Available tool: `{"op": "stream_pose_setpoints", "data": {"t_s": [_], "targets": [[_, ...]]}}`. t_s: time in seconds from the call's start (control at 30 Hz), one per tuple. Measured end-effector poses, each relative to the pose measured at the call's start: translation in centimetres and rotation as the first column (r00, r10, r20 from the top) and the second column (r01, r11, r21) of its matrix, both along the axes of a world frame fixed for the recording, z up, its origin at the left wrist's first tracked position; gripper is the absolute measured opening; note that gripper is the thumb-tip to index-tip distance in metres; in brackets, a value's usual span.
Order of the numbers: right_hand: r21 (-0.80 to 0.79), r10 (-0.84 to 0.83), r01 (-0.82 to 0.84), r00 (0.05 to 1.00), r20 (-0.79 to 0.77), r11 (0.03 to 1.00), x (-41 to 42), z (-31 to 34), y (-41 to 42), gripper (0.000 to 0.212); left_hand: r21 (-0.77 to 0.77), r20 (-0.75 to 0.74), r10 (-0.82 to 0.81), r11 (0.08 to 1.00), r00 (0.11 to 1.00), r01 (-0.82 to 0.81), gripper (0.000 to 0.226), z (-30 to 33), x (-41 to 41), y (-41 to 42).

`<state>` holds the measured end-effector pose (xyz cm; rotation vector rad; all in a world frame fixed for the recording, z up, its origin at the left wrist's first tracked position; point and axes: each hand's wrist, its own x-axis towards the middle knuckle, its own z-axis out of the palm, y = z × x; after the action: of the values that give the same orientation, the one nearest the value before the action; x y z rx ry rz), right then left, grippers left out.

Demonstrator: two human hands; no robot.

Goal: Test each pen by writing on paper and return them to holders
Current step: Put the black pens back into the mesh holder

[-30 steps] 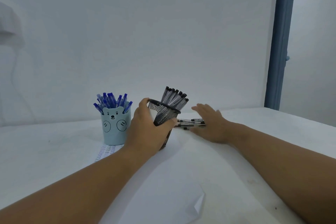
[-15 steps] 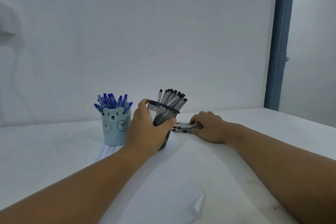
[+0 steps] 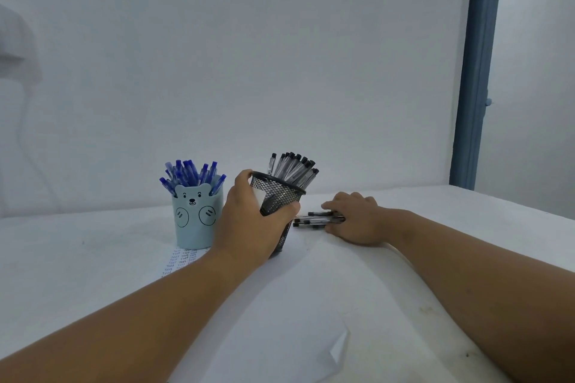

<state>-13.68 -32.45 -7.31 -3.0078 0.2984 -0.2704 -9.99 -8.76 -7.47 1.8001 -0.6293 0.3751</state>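
Observation:
My left hand [image 3: 250,221] grips the black mesh holder [image 3: 280,193], which is tilted to the right and holds several black-capped pens [image 3: 295,166]. My right hand [image 3: 356,218] curls round a bundle of black pens [image 3: 314,219] lying on the table just right of the holder. A light blue bear-face holder [image 3: 196,218] full of blue pens [image 3: 186,174] stands to the left. A white paper sheet [image 3: 280,329] lies in front, with written test marks [image 3: 180,261] showing near the blue holder.
The white table [image 3: 77,258] runs back to a plain white wall. A blue door frame [image 3: 476,71] stands at the far right. The paper's near right corner [image 3: 339,348] is folded up.
My right hand went from lying flat over the loose black pens to curling its fingers round them. The mesh holder has tipped slightly more upright in my left hand.

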Motion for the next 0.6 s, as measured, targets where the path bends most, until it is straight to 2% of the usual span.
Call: {"op": "stream_pose_setpoints", "data": {"t_s": [0.07,0.2,0.33,0.47,0.6], "targets": [[0.045,0.006,-0.006,1.000,0.001,0.999,0.0,0.0,0.0,0.053,0.001,-0.003,0.001,1.000,1.000,-0.001,0.101,0.0,-0.1,0.0],[0.083,0.078,-0.081,0.996,0.040,0.993,-0.4,0.2,0.2,0.025,-0.001,-0.008,-0.002,1.000,1.000,0.002,0.104,0.1,-0.2,0.0],[0.001,0.013,-0.013,1.000,-0.021,1.000,-0.3,0.4,0.6,0.038,0.001,-0.008,0.004,1.000,1.000,-0.004,0.104,0.2,-0.3,0.0],[-0.092,0.000,-0.007,0.997,-0.073,0.996,0.1,0.9,0.9,0.026,-0.006,-0.006,0.000,1.000,1.000,0.000,0.101,0.3,-0.4,0.1],[-0.044,0.056,-0.058,0.998,-0.034,0.997,-0.6,1.5,1.8,0.018,-0.008,-0.004,-0.003,1.000,1.000,0.003,0.100,0.3,-0.4,0.2]]}}
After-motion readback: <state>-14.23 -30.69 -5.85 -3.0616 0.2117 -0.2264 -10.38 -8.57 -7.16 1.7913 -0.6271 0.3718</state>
